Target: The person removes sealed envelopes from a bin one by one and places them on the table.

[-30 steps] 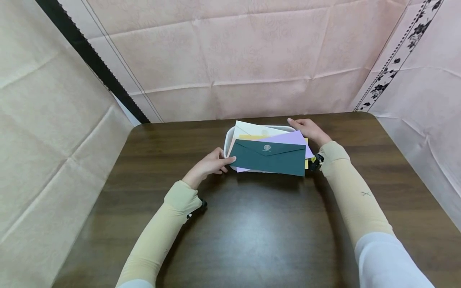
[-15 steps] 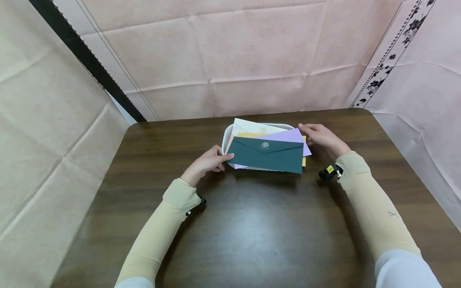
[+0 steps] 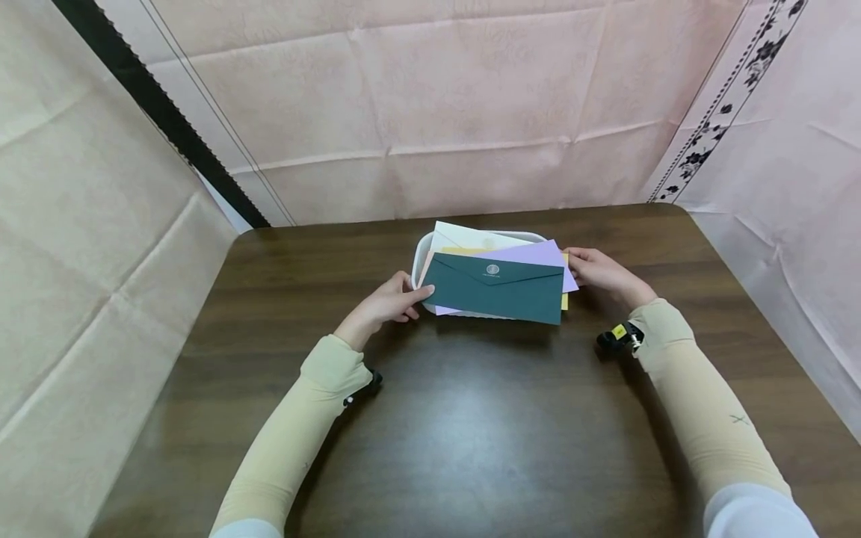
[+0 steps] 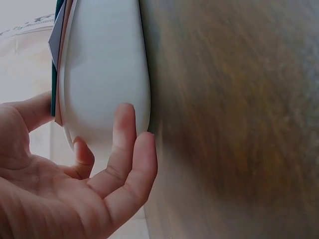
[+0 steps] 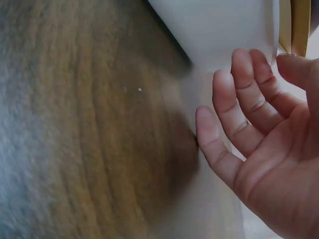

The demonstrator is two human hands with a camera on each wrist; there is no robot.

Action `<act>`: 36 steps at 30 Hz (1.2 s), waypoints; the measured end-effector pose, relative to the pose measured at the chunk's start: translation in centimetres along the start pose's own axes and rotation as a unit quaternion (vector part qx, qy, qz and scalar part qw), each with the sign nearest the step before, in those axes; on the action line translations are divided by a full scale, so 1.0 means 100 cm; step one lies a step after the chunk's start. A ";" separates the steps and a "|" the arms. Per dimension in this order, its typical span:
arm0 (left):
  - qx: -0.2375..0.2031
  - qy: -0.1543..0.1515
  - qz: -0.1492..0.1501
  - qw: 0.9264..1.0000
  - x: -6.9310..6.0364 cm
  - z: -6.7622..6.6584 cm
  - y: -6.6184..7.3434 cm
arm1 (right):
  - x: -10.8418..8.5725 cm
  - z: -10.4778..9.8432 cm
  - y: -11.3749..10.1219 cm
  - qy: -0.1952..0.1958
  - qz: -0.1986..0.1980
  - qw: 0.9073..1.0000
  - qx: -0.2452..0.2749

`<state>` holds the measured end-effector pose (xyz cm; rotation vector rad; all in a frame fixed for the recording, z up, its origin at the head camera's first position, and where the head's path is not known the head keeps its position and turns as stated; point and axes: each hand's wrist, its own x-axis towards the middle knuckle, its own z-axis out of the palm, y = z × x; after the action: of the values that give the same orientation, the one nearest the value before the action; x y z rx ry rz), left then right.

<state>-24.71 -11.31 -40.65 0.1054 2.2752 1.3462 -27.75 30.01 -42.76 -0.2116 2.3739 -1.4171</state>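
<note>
Currently, the left hand's (image 3: 385,303) fingers pinch the dark-green envelope (image 3: 494,290) and white tray (image 4: 107,59) together; whether the right hand (image 3: 605,276) grips the yellow envelope (image 3: 564,302) is unclear.

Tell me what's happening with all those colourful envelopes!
Someone has both hands at a white tub on a table, with envelopes piled across its top. The left hand grips one end, its thumb on the green envelope in front. The right hand is at the other end, near a yellow envelope. Purple and white envelopes peek out behind the green one.
</note>
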 end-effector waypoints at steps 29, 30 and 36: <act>0.017 0.028 0.003 0.999 -0.005 -0.007 0.001 | -0.004 0.013 0.002 0.011 0.012 0.999 0.045; 0.015 0.031 0.002 0.999 -0.005 -0.007 0.002 | -0.004 0.013 0.002 0.012 0.013 0.999 0.048; 0.012 0.039 0.000 0.999 -0.006 -0.010 0.002 | -0.005 0.013 0.001 0.014 0.012 0.998 0.053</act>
<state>-24.68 -12.14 -39.84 0.0620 2.3557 1.3452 -26.83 29.16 -43.26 -0.1357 2.3072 -1.5375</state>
